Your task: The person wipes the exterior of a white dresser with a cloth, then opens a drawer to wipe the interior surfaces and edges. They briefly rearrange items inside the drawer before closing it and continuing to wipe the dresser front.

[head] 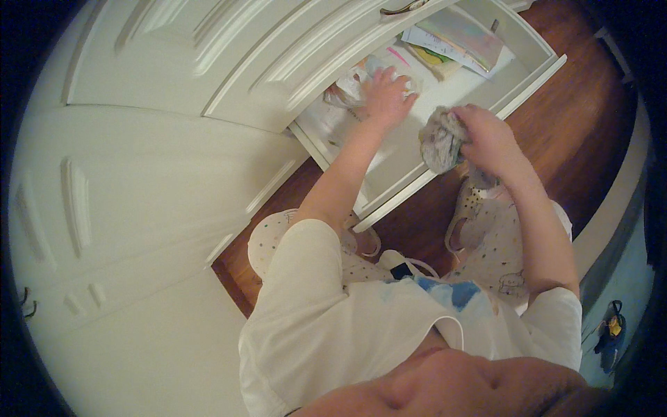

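Note:
In the head view my right hand (490, 138) grips a crumpled grey cloth (442, 139) above the front edge of a pulled-out white drawer (396, 202). My left hand (386, 101) reaches into the drawer, its fingers on a clear crinkled plastic bag (350, 88) at the drawer's left part; whether the fingers grip it I cannot tell. Farther right in the drawer lie a shiny iridescent pouch (464, 36), printed paper sheets (435, 46) and a yellow-green packet (435, 58). A pink strip (399, 56) lies near the bag.
White cabinet doors (172, 182) stand at the left and above the drawer, one with a metal handle (404, 8). Reddish wood floor (578, 99) shows around the drawer. My knees flank the drawer's front. At the far right a dark object with a yellow part (615, 327) lies on a light blue surface.

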Tool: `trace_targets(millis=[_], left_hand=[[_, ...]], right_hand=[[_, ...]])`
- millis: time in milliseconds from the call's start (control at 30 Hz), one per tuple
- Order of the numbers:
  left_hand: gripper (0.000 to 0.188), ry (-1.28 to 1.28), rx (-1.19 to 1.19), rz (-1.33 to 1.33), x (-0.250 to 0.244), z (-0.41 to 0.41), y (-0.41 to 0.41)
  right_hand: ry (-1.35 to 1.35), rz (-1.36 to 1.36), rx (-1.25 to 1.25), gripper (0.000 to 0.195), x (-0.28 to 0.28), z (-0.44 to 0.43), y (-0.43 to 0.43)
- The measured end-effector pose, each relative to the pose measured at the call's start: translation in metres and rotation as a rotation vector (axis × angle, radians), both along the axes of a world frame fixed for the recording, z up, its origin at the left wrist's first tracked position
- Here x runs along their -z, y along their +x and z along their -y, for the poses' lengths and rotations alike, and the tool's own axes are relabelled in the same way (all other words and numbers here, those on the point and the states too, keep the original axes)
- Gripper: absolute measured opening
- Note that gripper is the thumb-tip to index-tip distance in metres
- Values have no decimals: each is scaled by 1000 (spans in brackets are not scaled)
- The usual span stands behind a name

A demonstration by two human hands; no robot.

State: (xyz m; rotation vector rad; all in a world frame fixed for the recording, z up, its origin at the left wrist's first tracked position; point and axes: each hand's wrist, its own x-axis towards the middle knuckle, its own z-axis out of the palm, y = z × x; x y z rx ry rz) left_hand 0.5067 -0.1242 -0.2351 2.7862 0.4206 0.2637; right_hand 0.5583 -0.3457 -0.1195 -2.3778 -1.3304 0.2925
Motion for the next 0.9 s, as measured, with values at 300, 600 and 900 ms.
trace_targets(millis=[300,600,900], left_hand=[[49,-2138,-71,176,-67,83,-22],[65,-466,5,22,-14,-17,-60],[44,-85,191,-593,64,46,-60]], right_hand=[[502,-91,85,54,18,-22,6],[159,-7,-115,50,36,-12,5],[-277,-25,-238,38,16,-9,-33]])
